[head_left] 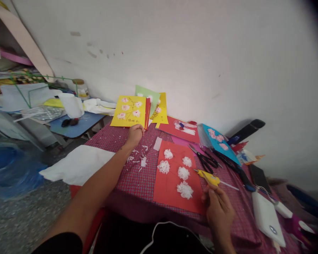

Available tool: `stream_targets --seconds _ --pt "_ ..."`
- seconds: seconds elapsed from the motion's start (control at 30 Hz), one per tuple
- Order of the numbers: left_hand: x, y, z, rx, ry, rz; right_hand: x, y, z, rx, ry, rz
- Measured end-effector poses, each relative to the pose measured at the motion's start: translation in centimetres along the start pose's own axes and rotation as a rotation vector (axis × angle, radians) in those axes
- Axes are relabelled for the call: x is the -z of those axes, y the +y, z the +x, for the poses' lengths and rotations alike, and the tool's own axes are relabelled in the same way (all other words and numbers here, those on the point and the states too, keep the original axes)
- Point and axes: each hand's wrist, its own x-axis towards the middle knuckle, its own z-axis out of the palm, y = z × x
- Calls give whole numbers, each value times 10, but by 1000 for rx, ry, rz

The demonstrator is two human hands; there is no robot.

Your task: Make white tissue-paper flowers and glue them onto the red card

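My right hand (219,208) is closed around the handle of a yellow glue gun (208,177), with a pale glue stick (229,185) poking out of its back. The nozzle points left over the right edge of a red card (172,183). Several crumpled white paper flowers (184,190) sit on that card, among faint thin branch lines. My left hand (135,135) is closed in a fist just below a yellow card (128,109) with pinkish-white flowers and black writing. Whatever its fingers hold is hidden. White paper scraps (143,161) lie below that fist.
Black scissors (205,160) rest beyond the red card. A second red card (178,128) and a blue card (219,141) lie further back. White paper (82,164) hangs over the table's left edge. A white power bank (267,217) is at the right. A cluttered blue-topped table (76,127) stands left.
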Motion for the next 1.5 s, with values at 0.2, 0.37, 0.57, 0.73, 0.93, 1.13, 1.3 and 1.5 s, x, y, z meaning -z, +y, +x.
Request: stream_targets --seconds 0.2,0.37,0.57,0.73,0.93,1.13,1.3,1.5 --pt "2 -3 3 16 -12 11 1 -2 -1 -1 -139 -142" --pt "4 -9 3 16 -27 53 0 0 2 14 -180 -93" --pt "1 -9 1 -9 -66 79 -2 -6 2 -31 -211 -28" --pt "2 -11 -1 -54 -115 159 -2 -12 -1 -40 -247 -21" --pt "8 -5 -10 -140 -209 361 -3 -4 0 60 -277 17" --pt "12 0 -16 -270 -476 695 3 -5 1 317 -362 -209" --pt "15 -8 -17 -345 -650 941 16 -3 -8 540 -435 -306" --pt "19 -15 -16 -355 -700 1183 22 9 -17 697 -443 -308"
